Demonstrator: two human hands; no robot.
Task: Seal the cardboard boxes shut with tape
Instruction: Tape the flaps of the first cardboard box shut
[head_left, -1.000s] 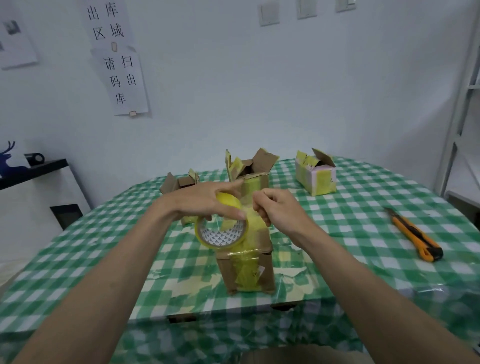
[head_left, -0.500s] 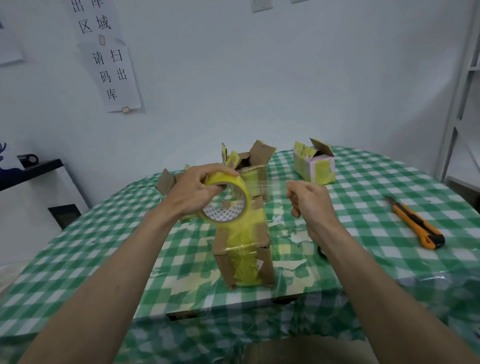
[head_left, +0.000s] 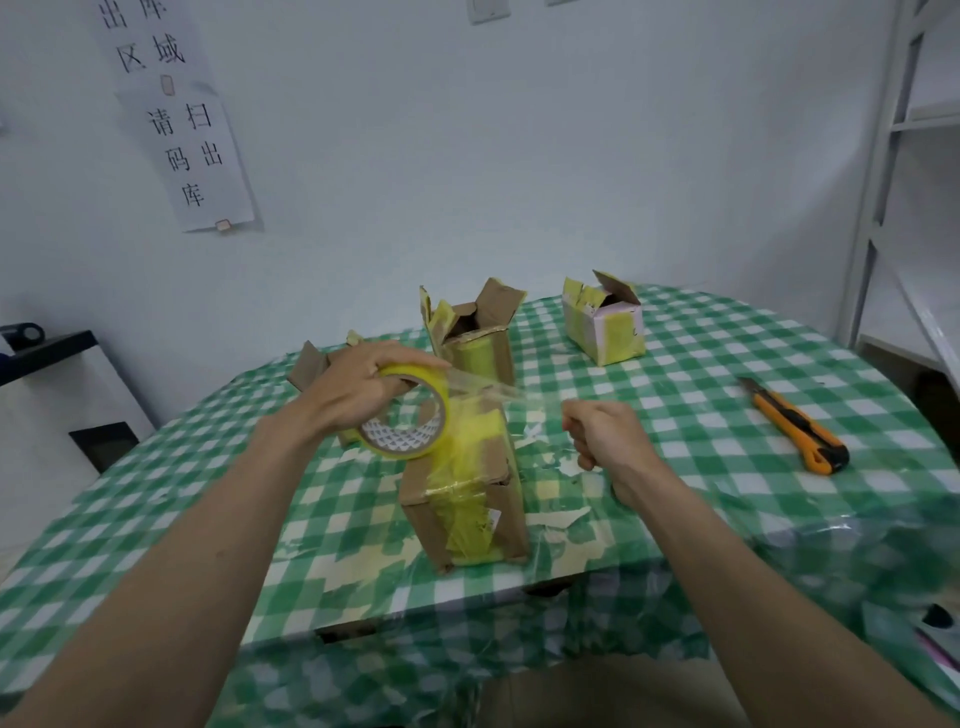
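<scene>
My left hand (head_left: 358, 392) grips a roll of yellowish tape (head_left: 410, 415), held just above the left side of a closed cardboard box (head_left: 467, 499) that carries yellow tape on its top and front. A clear strip of tape (head_left: 488, 389) stretches from the roll to the right. My right hand (head_left: 602, 436) pinches the strip's free end, to the right of the box and slightly above the table.
Behind stand an open brown box (head_left: 478, 332), an open pink-and-yellow box (head_left: 608, 327) at the back right, and a flap of another box (head_left: 306, 364) behind my left hand. An orange utility knife (head_left: 800, 426) lies on the green checked tablecloth (head_left: 701, 364). White shelving (head_left: 914, 208) rises at right.
My hands have drawn apart: the right hand has pulled the tape's end away to the right, so a strip now spans from the roll. The view has tilted slightly down.
</scene>
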